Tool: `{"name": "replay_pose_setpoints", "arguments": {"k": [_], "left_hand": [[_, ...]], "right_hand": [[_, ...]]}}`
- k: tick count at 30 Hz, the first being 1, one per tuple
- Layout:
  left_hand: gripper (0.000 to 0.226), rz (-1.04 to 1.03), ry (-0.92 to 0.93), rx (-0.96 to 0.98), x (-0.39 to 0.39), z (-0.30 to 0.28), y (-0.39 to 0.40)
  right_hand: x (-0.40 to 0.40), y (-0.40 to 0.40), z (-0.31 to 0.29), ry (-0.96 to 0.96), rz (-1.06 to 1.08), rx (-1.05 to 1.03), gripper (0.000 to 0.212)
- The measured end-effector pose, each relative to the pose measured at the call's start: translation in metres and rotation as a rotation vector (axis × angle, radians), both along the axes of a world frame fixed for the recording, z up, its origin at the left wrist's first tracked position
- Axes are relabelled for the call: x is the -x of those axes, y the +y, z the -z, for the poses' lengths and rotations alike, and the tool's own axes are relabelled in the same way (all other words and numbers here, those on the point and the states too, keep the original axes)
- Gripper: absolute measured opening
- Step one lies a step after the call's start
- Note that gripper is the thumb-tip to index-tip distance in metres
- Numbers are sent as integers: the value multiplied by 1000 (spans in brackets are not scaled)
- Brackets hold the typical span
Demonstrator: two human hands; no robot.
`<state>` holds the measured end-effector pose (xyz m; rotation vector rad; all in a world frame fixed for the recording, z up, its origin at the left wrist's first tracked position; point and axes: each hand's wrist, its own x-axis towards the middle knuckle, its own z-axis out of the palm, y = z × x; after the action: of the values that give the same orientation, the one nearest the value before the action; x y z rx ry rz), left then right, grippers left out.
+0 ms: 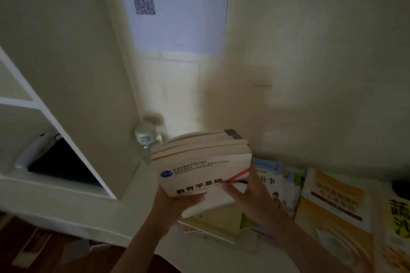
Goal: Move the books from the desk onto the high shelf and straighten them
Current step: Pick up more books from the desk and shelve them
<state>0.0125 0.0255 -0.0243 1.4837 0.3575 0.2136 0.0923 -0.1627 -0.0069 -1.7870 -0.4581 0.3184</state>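
Your left hand (pixel 177 203) cups the underside of a stack of books (pixel 200 162), thumb curled up its near face, while your right hand (pixel 250 193) clasps its right end. You hold the stack above the counter (pixel 288 257), where more books (pixel 335 201) lie flat near the wall.

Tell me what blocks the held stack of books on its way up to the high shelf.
Nothing visible does. Both hands, left hand and right hand, hold the stack of books in open air before the wall; the high shelf itself is out of view.
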Motion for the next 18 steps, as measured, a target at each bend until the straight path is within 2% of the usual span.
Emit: {"name": "replay_pose_setpoints", "arguments": {"k": [5, 10, 13, 18], "left_hand": [[82, 24, 19, -53, -9, 9, 6], [66, -152, 18, -54, 1, 17, -3], [65, -212, 37, -98, 0, 16, -3], [67, -221, 11, -145, 15, -29, 9]], "right_hand": [[-14, -6, 9, 58, 69, 57, 52], [-15, -6, 10, 52, 37, 93, 44], [-16, -3, 4, 39, 87, 62, 38], [-2, 1, -35, 17, 69, 18, 29]]}}
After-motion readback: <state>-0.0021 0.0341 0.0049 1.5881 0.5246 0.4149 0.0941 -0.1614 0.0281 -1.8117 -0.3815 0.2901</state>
